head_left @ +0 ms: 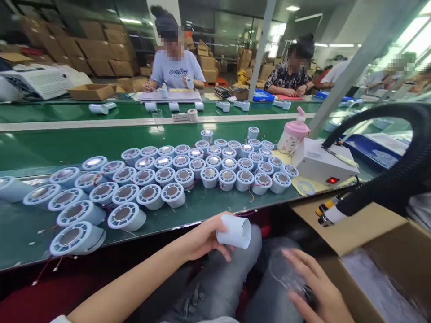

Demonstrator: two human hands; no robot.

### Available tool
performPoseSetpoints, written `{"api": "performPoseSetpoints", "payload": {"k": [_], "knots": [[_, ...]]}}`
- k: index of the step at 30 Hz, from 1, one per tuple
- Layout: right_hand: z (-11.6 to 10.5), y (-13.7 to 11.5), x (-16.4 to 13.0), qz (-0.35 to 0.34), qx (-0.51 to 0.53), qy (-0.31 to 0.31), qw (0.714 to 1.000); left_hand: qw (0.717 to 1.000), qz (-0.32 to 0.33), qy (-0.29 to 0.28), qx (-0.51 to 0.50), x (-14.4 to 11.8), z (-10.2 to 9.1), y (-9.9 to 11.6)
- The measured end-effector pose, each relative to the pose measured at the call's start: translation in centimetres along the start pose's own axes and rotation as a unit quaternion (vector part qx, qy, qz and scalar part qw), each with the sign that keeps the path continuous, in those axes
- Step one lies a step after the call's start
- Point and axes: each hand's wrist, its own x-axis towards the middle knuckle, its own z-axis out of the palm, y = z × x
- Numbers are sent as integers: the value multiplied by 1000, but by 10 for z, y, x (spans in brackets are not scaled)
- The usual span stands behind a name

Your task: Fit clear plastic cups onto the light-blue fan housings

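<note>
Here at lower right, the right hand (318, 282), half curled, has a blurred clear cup (283, 270) in its fingers. At lower centre, the left hand (209, 237) grips a blue cup (232, 231) between thumb and fingers. The two pieces are well apart, so this pair looks unjoined. The blue cup is smooth, pale, tipped sideways, rim facing right. Beyond, across the middle, rows of blue housings (173, 194) show slotted rings round silvery discs, some trailing wires; how many are finished, I can't tell. Farther up, co-workers sit opposite.
</note>
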Motion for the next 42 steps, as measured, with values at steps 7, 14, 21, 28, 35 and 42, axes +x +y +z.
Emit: {"api": "performPoseSetpoints", "payload": {"k": [7, 14, 21, 28, 35, 42], "knots": [[37, -46, 49, 5, -187, -8, 982, 972, -56, -108, 200, 22, 18, -17], [24, -50, 50, 137, 17, -115, 984, 887, 161, -40, 431, 11, 22, -6], [25, -49, 48, 235, 223, -37, 945, 884, 224, -34, 410, 17, 13, -25], [21, -36, 43, 313, 434, 35, 844, 931, 157, -110, 311, 15, 17, -29], [19, -40, 29, 86, 145, 5, 986, 975, 72, -105, 183, 8, 21, -27], [16, -40, 23, 119, 216, -23, 969, 954, 139, -112, 242, 3, 22, -22]]}}
